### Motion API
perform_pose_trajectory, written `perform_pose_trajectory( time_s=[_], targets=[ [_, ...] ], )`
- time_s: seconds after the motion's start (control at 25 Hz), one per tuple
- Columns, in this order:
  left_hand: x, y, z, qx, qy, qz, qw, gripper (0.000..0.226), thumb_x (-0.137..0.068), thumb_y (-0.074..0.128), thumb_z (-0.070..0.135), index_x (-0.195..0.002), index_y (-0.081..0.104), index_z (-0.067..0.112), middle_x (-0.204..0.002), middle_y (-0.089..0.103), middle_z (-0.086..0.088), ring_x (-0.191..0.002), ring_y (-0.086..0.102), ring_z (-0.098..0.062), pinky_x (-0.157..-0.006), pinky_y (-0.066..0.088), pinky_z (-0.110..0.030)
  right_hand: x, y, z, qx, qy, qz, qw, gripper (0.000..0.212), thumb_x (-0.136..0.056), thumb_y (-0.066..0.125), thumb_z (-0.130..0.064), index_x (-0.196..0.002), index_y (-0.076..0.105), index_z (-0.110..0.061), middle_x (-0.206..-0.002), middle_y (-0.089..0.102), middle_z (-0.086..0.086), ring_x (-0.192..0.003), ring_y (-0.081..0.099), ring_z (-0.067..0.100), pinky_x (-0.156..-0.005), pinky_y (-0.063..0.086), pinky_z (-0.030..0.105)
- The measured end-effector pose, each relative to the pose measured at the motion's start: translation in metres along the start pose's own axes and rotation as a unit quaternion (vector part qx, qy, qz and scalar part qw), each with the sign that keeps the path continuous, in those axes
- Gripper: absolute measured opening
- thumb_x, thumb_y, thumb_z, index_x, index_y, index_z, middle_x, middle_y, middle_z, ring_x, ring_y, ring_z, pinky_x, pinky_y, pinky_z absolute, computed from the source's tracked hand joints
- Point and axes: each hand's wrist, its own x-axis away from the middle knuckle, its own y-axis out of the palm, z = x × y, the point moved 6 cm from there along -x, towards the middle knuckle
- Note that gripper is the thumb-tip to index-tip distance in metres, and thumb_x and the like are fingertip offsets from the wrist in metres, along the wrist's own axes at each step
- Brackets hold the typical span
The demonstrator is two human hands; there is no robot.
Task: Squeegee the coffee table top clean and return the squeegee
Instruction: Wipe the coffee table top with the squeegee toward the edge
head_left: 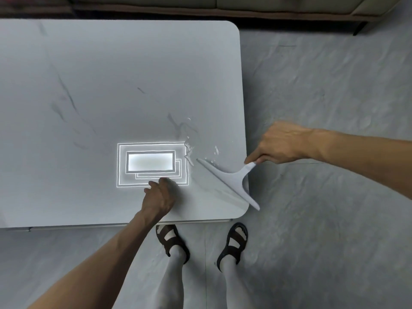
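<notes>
Right hand point(282, 142) grips squeegee point(231, 178), blade leftward on grey tabletop point(111, 74) (water streaks point(189, 150)); left hand point(161, 192) rests there, loose, empty.

One wide-angle view looks out from the person's head, facing forward and tipped steeply down, almost straight above the near edge of the coffee table point(111, 74). It sits close, at arm's reach: one forearm enters from the bottom left, the other from the right edge. The right hand point(283, 143) grips the squeegee point(231, 179) handle slightly right of mid-frame. Left of that grip the table top runs out past the frame's edge; right of it lies floor point(323, 85); nearer than it, the wearer's sandalled feet point(171, 239); far beyond it, a sofa point(267, 5) base along the top edge
</notes>
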Motion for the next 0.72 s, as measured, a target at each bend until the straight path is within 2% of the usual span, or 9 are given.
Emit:
perform_pose_trajectory(
  time_s=[0.04, 0.12, 0.24, 0.36, 0.48, 0.6, 0.72],
  targets=[
    [0.001, -0.005, -0.003, 0.009, 0.006, 0.037, 0.999, 0.040, -0.092, 0.049, 0.016, -0.129, 0.044, 0.003, -0.127, 0.056, -0.024, -0.112, 0.058, -0.038, -0.089, 0.048, -0.041, -0.005, 0.001, -0.014, -0.019, -0.015, 0.009, 1.000, 0.034, -0.096, 0.035, -0.053, -0.128, 0.042, -0.063, -0.097, 0.070, -0.014, -0.080, 0.067, 0.017, -0.053, 0.028, 0.024],
    [0.002, -0.014, -0.008, 0.046, 0.019, 0.104, 0.993, 0.029, -0.094, 0.042, 0.014, -0.120, 0.048, 0.002, -0.109, 0.066, -0.022, -0.098, 0.064, -0.038, -0.076, 0.047, -0.036, -0.024, 0.006, -0.045, -0.054, -0.028, 0.012, 0.998, 0.034, -0.097, 0.034, -0.053, -0.129, 0.043, -0.060, -0.096, 0.070, -0.010, -0.085, 0.066, 0.019, -0.058, 0.032, 0.026],
    [-0.009, -0.030, -0.035, 0.088, 0.021, 0.128, 0.988, 0.037, -0.092, 0.046, 0.007, -0.128, 0.045, 0.000, -0.118, 0.062, -0.023, -0.106, 0.060, -0.038, -0.086, 0.048, -0.040, -0.093, 0.005, -0.098, -0.111, -0.028, 0.025, 0.993, 0.035, -0.099, 0.034, -0.049, -0.132, 0.046, -0.055, -0.100, 0.071, -0.012, -0.091, 0.065, 0.018, -0.062, 0.033, 0.028],
    [-0.013, -0.036, -0.034, 0.098, 0.064, 0.135, 0.984, 0.046, -0.091, 0.049, 0.004, -0.135, 0.039, -0.004, -0.133, 0.051, -0.025, -0.120, 0.052, -0.040, -0.101, 0.045, -0.045, -0.111, 0.009, -0.105, -0.147, 0.004, 0.018, 0.989, 0.036, -0.099, 0.034, -0.049, -0.133, 0.045, -0.054, -0.113, 0.069, -0.013, -0.099, 0.063, 0.018, -0.073, 0.048, 0.033],
    [-0.016, -0.034, -0.028, 0.071, 0.092, 0.125, 0.985, 0.047, -0.090, 0.046, 0.000, -0.137, 0.039, -0.003, -0.136, 0.048, -0.022, -0.124, 0.050, -0.038, -0.102, 0.044, -0.042, -0.107, 0.014, -0.076, -0.180, 0.058, 0.033, 0.981, 0.036, -0.099, 0.033, -0.050, -0.133, 0.043, -0.057, -0.123, 0.065, -0.013, -0.108, 0.061, 0.019, -0.079, 0.044, 0.031],
    [-0.015, -0.026, -0.010, 0.082, 0.101, 0.101, 0.986, 0.054, -0.087, 0.052, -0.001, -0.139, 0.036, 0.000, -0.142, 0.040, -0.021, -0.127, 0.046, -0.036, -0.103, 0.043, -0.043, -0.086, 0.017, -0.036, -0.185, 0.142, 0.058, 0.971, 0.035, -0.098, 0.033, -0.051, -0.131, 0.042, -0.061, -0.125, 0.064, -0.014, -0.110, 0.061, 0.019, -0.073, 0.034, 0.029],
    [-0.015, -0.019, 0.011, 0.069, 0.100, 0.076, 0.990, 0.054, -0.087, 0.056, 0.005, -0.137, 0.036, 0.003, -0.140, 0.039, -0.020, -0.124, 0.047, -0.032, -0.102, 0.043, -0.043, -0.051, 0.022, 0.005, -0.184, 0.213, 0.084, 0.956, 0.034, -0.097, 0.036, -0.053, -0.128, 0.047, -0.059, -0.120, 0.067, -0.013, -0.104, 0.064, 0.019, -0.068, 0.036, 0.027]
  ],
)
